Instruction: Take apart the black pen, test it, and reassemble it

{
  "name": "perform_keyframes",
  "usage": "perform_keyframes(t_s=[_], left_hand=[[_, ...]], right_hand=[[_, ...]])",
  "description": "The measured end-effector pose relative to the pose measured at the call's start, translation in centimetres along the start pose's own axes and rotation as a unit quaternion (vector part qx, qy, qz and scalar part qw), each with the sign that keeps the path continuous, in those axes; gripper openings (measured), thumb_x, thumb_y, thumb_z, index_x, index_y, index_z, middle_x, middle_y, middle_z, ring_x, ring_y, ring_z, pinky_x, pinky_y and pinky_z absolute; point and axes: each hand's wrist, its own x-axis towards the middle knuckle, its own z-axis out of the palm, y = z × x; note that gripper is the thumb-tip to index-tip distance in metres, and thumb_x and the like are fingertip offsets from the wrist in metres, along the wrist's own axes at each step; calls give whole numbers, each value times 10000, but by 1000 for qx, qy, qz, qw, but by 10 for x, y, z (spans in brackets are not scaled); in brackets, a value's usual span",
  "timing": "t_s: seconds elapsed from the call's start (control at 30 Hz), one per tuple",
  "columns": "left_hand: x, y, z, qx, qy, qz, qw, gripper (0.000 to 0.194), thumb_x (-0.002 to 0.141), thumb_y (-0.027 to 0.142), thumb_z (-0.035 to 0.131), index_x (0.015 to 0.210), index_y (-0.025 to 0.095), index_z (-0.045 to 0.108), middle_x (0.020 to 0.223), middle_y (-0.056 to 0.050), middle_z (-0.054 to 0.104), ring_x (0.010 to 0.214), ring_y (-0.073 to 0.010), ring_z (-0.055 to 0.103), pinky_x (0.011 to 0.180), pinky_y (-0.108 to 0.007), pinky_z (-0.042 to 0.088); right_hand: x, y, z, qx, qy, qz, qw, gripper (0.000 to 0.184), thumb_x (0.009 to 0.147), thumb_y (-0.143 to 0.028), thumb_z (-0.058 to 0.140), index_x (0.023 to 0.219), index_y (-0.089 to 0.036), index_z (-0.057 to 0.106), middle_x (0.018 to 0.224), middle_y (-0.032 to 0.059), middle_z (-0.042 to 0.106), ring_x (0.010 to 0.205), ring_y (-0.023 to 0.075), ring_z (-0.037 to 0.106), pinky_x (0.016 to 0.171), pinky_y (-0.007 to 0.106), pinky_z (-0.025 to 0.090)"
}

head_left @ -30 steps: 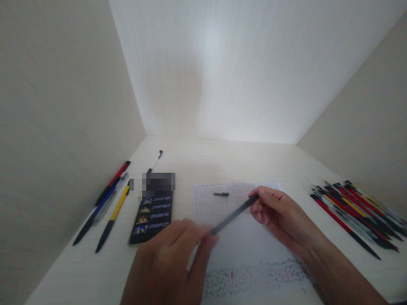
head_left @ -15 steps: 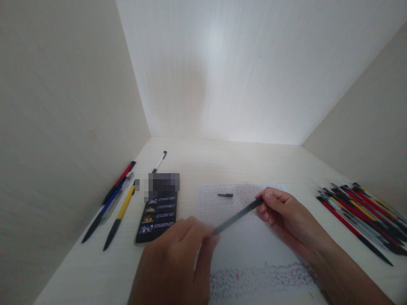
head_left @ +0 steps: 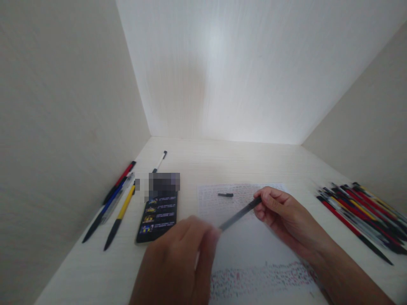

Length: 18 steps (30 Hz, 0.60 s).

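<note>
Left hand (head_left: pixel 181 262) slightly nearer pen (head_left: pixel 240 214)

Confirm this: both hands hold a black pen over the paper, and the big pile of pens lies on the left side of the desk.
Not quite. The head view shows the big pile of pens on the right side. Both hands, left and right, do hold the black pen over the paper.

Pen (head_left: pixel 240 213) held between the hands: dark grey to black. Sheet (head_left: pixel 251 245): white, dense rows of small dark marks at its 12 o'clock end, red and dark marks at its 6 o'clock end. Cap (head_left: pixel 225 195) on the sheet: black. Phone (head_left: pixel 157 218) at 9 o'clock: black, with blue and yellow screen rows. Left pens (head_left: pixel 112 203): red, blue, yellow, each with black. Right pile (head_left: pixel 359 214): red, black, yellow, white. Desk (head_left: pixel 229 163): pale wood grain.
</note>
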Motion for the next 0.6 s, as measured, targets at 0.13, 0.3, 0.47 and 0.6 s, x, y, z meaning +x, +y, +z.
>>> perform_keyframes(t_s=[0.13, 0.3, 0.47, 0.6], left_hand=[[-1, -3, 3, -7, 43, 17, 999, 59, 893, 241, 547, 882, 232, 604, 723, 17, 674, 601, -132, 636, 590, -228, 533], [-2, -2, 1, -3, 63, 17, 998, 57, 897, 219, 550, 872, 245, 594, 717, 29, 680, 604, -135, 655, 652, -228, 562], [-2, -1, -5, 10, 59, 10, 998, 112, 908, 203, 519, 832, 239, 592, 693, 30, 671, 611, -135, 658, 627, -215, 551], [0, -6, -3, 24, 43, 24, 998, 135, 916, 215, 498, 818, 236, 589, 657, 31, 655, 554, -135, 629, 613, -223, 545]], right_hand=[[1, 1, -1, 8, 3, 2, 1000, 199, 824, -360, 729, 802, -166, 691, 607, 6, 563, 575, 95, 479, 567, 236, 383], [0, 2, -4, -6, -6, 14, 1000, 215, 825, -375, 726, 817, -165, 681, 652, 19, 614, 574, 95, 494, 555, 237, 384], [2, 4, -5, -15, -22, 27, 999, 220, 816, -374, 736, 832, -162, 681, 674, 27, 644, 590, 102, 527, 553, 237, 378], [2, 5, -5, -32, -28, 22, 999, 211, 813, -368, 739, 826, -165, 684, 667, 24, 645, 594, 104, 525, 559, 240, 367]])
